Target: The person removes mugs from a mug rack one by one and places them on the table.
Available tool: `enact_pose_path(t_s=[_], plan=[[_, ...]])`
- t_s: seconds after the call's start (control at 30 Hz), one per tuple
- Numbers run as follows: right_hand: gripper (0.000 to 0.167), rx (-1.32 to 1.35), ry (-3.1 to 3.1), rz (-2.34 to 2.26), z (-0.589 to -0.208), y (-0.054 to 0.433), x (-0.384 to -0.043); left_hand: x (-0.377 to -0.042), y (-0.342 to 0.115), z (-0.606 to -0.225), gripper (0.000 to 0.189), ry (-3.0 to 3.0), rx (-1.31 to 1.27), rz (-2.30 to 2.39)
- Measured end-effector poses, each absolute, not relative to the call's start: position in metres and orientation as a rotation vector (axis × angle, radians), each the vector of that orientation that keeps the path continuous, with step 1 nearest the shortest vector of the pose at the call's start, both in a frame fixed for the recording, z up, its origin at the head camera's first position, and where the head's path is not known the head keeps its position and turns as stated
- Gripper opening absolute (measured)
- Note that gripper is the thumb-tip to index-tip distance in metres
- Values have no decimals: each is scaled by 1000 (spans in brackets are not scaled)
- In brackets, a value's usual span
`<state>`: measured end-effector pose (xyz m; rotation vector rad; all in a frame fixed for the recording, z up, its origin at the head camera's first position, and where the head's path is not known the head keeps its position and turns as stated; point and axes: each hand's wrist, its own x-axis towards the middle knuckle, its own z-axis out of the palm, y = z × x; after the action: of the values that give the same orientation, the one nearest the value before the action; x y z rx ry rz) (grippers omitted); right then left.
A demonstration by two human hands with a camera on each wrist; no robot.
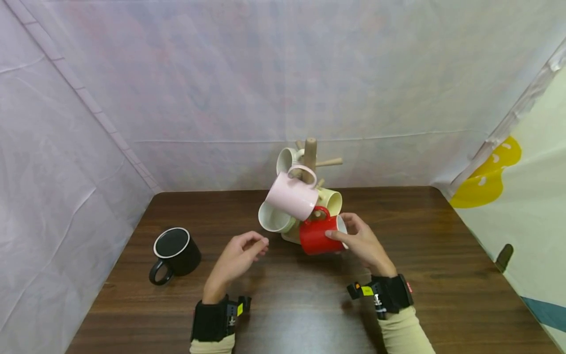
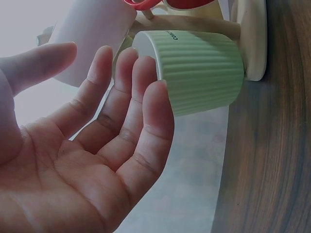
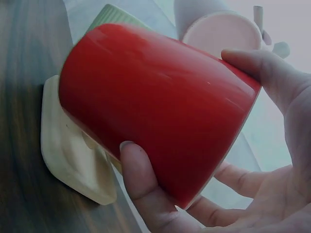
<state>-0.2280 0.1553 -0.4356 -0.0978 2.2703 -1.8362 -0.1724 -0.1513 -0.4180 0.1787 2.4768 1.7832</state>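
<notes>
My right hand (image 1: 360, 241) grips a red mug (image 1: 316, 236) near its rim, thumb on one side and fingers on the other. The mug lies sideways in front of a wooden mug tree (image 1: 310, 152), its handle up toward a lower peg; whether it hangs there I cannot tell. My left hand (image 1: 239, 255) holds nothing, its fingers loosely bent, palm toward the rack. Closest to it is a ribbed light green mug (image 2: 199, 68) low on the tree. Above the red mug hangs a pink mug (image 1: 292, 195), tilted.
A black mug (image 1: 177, 253) stands upside down at the table's left, handle toward the near side. On the tree also hang a white mug (image 1: 286, 160) and a pale yellow mug (image 1: 332, 200). An upper right peg (image 1: 330, 162) is bare. White sheeting (image 1: 212, 98) rises behind the table.
</notes>
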Motion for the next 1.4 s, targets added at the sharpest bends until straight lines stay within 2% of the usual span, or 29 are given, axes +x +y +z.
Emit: enact_pose_path(t_s=[1.4], plan=[[55, -223, 2310, -1682, -412, 169, -215, -175, -143, -416, 16, 2458, 162, 1817]])
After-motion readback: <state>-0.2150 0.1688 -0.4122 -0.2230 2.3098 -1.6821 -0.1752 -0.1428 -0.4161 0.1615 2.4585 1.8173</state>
